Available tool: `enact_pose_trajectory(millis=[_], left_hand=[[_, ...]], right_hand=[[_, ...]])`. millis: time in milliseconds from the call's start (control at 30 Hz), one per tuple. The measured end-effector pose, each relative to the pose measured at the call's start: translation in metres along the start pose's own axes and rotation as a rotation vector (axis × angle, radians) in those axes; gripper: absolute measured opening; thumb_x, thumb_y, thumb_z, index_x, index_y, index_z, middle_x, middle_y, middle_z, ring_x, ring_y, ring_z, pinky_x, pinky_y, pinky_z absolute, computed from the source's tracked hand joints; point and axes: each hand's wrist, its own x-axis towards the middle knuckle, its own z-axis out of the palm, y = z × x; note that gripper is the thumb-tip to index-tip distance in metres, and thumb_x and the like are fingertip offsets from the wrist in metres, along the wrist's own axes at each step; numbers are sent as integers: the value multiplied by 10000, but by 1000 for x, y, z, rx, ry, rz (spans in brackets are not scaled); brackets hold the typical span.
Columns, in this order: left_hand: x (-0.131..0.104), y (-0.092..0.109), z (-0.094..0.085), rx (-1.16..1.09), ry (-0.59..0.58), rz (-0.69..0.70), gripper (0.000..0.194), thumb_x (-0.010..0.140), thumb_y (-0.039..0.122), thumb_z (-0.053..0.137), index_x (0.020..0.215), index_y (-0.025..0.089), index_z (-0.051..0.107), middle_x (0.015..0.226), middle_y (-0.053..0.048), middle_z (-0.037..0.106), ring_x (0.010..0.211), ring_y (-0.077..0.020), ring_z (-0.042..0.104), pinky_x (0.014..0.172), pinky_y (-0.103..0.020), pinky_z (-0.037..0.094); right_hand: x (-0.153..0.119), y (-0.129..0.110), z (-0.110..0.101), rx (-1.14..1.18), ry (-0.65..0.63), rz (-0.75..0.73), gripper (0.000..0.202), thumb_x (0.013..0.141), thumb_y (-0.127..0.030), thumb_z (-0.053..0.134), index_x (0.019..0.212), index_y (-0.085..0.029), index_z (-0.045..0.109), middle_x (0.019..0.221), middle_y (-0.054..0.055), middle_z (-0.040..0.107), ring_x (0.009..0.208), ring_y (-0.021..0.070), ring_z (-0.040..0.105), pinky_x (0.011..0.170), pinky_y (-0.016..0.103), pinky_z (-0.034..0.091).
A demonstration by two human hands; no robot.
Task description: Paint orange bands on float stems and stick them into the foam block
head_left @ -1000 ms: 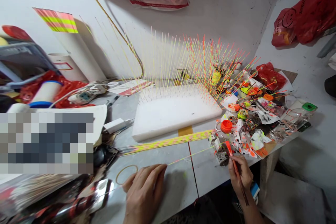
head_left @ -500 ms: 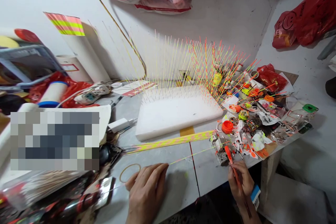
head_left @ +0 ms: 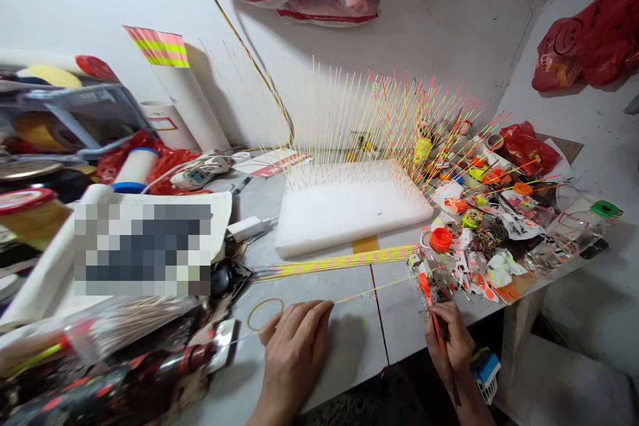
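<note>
My left hand (head_left: 298, 341) is closed on a thin yellow-green stick (head_left: 367, 291), which points right toward a small paint-stained block (head_left: 437, 287). Between the fingers of my right hand (head_left: 449, 336) is a brush (head_left: 440, 336) with an orange upper part, its tip up by the stick and the block. A bundle of yellow and pink striped sticks (head_left: 349, 261) lies behind my hands, its right end at the block. Farther back, many thin coloured sticks stand upright in a white foam slab (head_left: 349, 213). A yellow ring (head_left: 253, 312) lies beside my left hand.
Open orange pot (head_left: 440, 240), paint-stained scraps and a clear bottle with a green cap (head_left: 606, 209) crowd the right side. At left are a paper roll (head_left: 60, 253), a bag of thin sticks (head_left: 144, 319) and a blue-grey rack (head_left: 94, 116). Plastic bags hang above.
The view has shifted left, so most things appear farther right. The brush has moved left relative to the block, its tip now close to the thin stick. Both hands keep their holds.
</note>
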Motion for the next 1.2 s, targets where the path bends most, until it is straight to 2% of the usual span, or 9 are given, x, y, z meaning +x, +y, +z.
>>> enact_pose_trajectory(millis=[533, 700, 933, 1200], left_hand=[[-3, 0, 1, -16, -6, -21, 111, 956, 138, 545, 975, 203, 633, 830, -3, 701, 740, -146, 644, 779, -322, 383], [-2, 0, 1, -15, 1, -11, 113, 960, 136, 538, 976, 198, 631, 827, -8, 697, 735, -146, 641, 769, -318, 384], [-3, 0, 0, -23, -12, -18, 114, 954, 133, 544, 979, 203, 630, 838, -9, 703, 749, -148, 648, 782, -315, 384], [-3, 3, 1, -17, -18, -38, 112, 956, 127, 542, 971, 201, 624, 829, -6, 703, 751, -143, 650, 783, -310, 387]], right_hand=[[-2, 2, 0, -26, -3, 32, 144, 930, -101, 582, 1031, -191, 632, 876, 28, 673, 810, 127, 668, 756, 207, 570], [-1, -4, 0, 16, 11, 14, 153, 916, -84, 581, 1007, -190, 641, 852, 22, 668, 786, 127, 674, 730, 206, 567], [-6, -16, 7, 91, -36, 0, 175, 910, -77, 573, 1026, -193, 636, 850, 26, 674, 781, 136, 675, 735, 232, 576], [-5, -16, 12, 76, -63, -1, 165, 919, -87, 580, 1031, -194, 634, 863, 33, 681, 803, 144, 681, 743, 241, 585]])
